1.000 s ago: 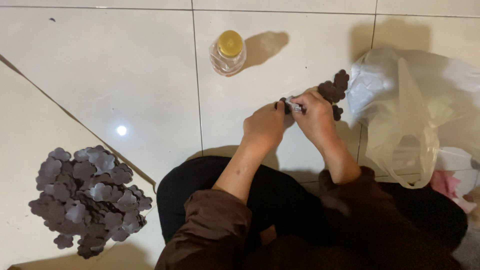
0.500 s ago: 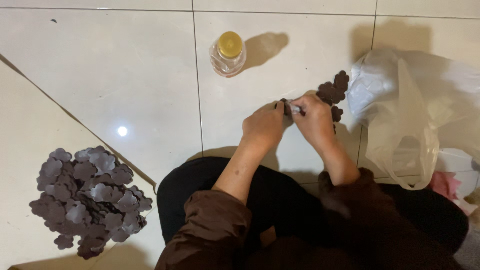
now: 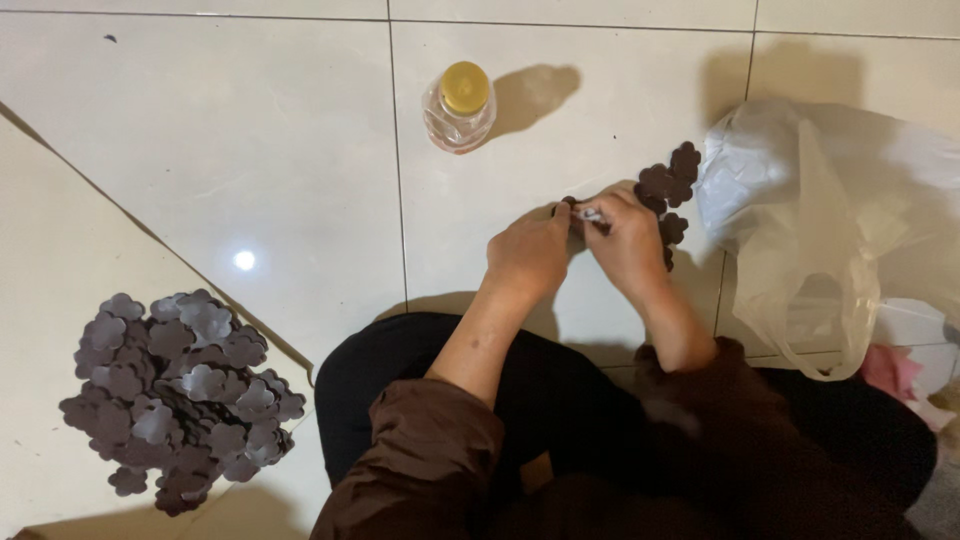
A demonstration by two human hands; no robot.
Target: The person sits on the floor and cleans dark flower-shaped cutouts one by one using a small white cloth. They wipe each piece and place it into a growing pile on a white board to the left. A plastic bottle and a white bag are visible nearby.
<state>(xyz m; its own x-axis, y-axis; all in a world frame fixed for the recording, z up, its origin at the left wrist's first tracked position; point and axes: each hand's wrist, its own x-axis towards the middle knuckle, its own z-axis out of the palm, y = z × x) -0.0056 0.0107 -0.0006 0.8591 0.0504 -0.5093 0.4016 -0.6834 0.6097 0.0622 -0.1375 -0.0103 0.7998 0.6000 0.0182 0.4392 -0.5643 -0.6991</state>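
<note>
Many dark brown flower-shaped pieces [image 3: 175, 395] lie heaped on the tiled floor [image 3: 250, 170] at 8 o'clock, well apart from the hands, apparently as a separate lot. A clear bottle with a yellow cap [image 3: 459, 105] stands at 12 o'clock. The left hand [image 3: 530, 255] and right hand [image 3: 625, 240] meet fingertip to fingertip, pinching one flower piece [image 3: 580, 213] between them; both are closed on it. More loose flower pieces [image 3: 668, 185] lie just beside them, near the translucent plastic bag [image 3: 810, 220] at 3 o'clock.
</note>
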